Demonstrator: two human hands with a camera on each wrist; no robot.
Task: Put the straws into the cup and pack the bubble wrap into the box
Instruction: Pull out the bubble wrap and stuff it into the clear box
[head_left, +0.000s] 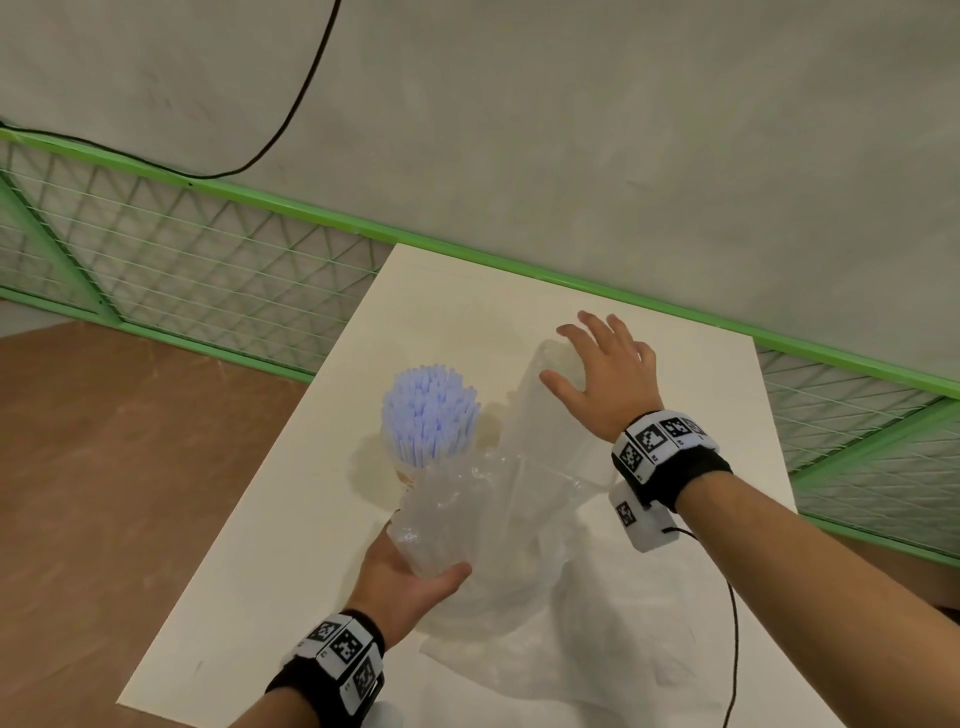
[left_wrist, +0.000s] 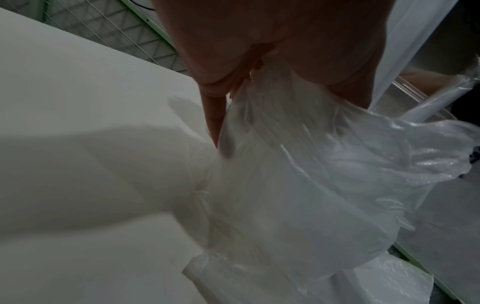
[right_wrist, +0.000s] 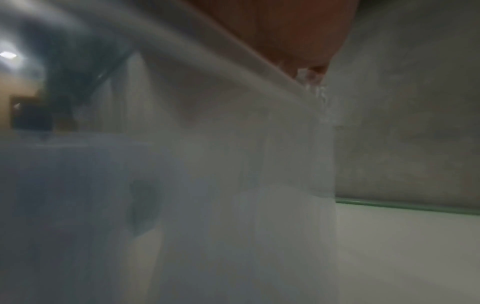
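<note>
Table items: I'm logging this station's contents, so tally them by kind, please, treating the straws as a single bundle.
Straw bundle, blue: 1
Cup holding it, clear: 1
Bubble wrap: 1
Clear box: 1
Hands, left and right: 2
Total: 6

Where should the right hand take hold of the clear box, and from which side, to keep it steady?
Probably at the top rim of the clear box, from above and the right. The box stands upright with thin walls, and the right hand is already spread there. The left hand grips the bubble wrap.
</note>
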